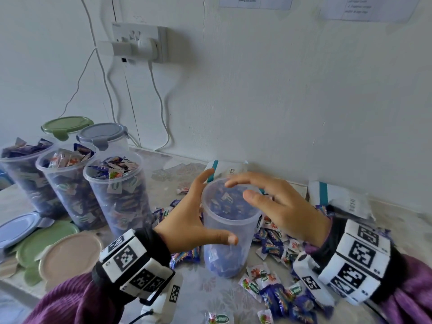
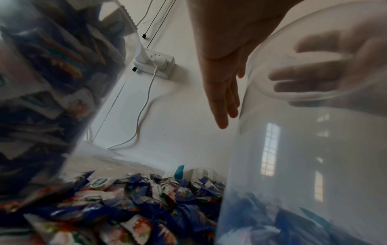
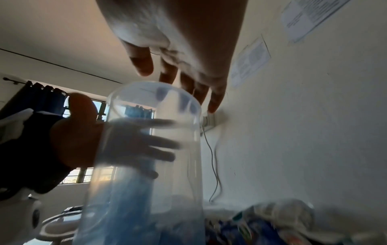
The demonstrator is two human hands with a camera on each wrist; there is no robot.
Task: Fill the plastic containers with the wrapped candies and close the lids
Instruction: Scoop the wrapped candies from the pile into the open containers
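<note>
The left hand (image 1: 187,220) has its fingers (image 1: 198,183) spread and straight along the left wall of a clear plastic container (image 1: 230,230), thumb stretched across the near side; whether skin touches the plastic cannot be told, and nothing is pinched. The right hand (image 1: 280,206) hangs over the container's open rim with fingers loosely extended, holding nothing. In the right wrist view the same container (image 3: 146,165) stands upright, the left hand (image 3: 79,140) showing through its wall. In the left wrist view the right hand (image 2: 318,74) is seen blurred through the plastic.

The container is only partly filled, with blue wrapped candies at its bottom. It stands on the counter (image 1: 210,291) near the middle, among a loose heap of wrapped candies (image 1: 275,286) that spreads to its right and toward the near edge.

Toward the left edge stand three filled containers (image 1: 117,195) without lids, heaped to the rim. Behind them, by the wall, are two closed ones, one with a green lid (image 1: 66,125) and one with a grey lid (image 1: 101,133). Loose lids (image 1: 67,256) lie flat at the near left corner. White candy bags (image 1: 339,199) lie along the back edge at the right
</note>
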